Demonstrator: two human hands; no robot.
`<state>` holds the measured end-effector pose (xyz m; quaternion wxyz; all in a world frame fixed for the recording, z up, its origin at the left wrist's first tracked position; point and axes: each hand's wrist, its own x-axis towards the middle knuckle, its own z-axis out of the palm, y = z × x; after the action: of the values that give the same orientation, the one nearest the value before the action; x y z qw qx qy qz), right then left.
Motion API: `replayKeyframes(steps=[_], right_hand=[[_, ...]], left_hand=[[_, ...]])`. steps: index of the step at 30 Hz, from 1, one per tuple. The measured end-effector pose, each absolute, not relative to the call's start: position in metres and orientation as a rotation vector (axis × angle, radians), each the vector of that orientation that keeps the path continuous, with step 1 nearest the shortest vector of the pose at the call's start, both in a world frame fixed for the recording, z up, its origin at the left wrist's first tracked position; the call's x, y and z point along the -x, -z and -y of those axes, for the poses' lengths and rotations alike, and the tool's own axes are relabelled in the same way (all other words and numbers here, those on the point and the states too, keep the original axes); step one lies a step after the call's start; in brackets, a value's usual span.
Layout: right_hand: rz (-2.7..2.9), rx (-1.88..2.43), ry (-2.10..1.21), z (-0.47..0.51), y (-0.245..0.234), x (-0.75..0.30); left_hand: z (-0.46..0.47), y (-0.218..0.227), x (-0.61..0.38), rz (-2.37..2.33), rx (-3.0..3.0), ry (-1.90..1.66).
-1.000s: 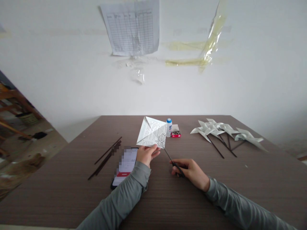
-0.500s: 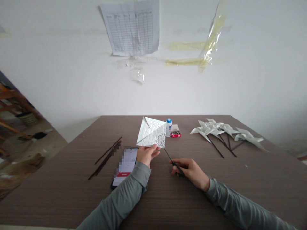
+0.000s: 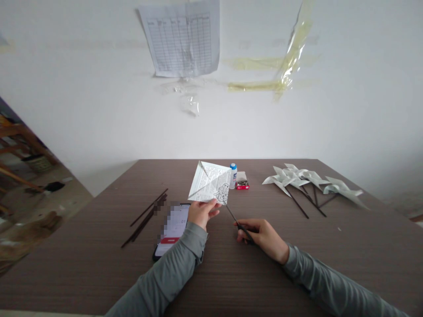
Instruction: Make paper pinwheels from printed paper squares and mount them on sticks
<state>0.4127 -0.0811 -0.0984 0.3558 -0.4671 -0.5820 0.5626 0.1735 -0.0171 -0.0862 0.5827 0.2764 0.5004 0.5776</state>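
Observation:
My left hand (image 3: 202, 212) pinches the lower edge of a printed square of paper (image 3: 209, 180), held up above the table. Diagonal lines, creases or cuts, run in from its corners, and a small drawing shows near the lower right one. In my right hand (image 3: 261, 235) is a pair of scissors (image 3: 235, 219), gripped by the dark handles. The blades point up and left, with their tips at the paper's lower right corner. Just behind the paper stand a white bottle with a blue cap (image 3: 233, 176) and a small red box (image 3: 242, 185) of metal bits.
A phone (image 3: 175, 226) lies beside my left wrist, partly under the sleeve. Left of it are several thin dark sticks (image 3: 145, 220). Several white paper pinwheels (image 3: 291, 176) on dark sticks lie at the right. A wall with a taped sheet (image 3: 181, 44) rises behind the table (image 3: 214, 281).
The paper's right side has shifted slightly to the right, and its lower right corner sits a little differently at the scissor tips. Both hands stay nearly in place.

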Motion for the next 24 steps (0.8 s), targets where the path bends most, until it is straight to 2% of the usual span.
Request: replayKeyframes(steps=[24], right_hand=[[1.523,1.205,-1.421,0.083,0.092,-0.4108]], left_hand=[[0.0216,0.0789,-0.1733,-1.203,-0.754,-1.277]])
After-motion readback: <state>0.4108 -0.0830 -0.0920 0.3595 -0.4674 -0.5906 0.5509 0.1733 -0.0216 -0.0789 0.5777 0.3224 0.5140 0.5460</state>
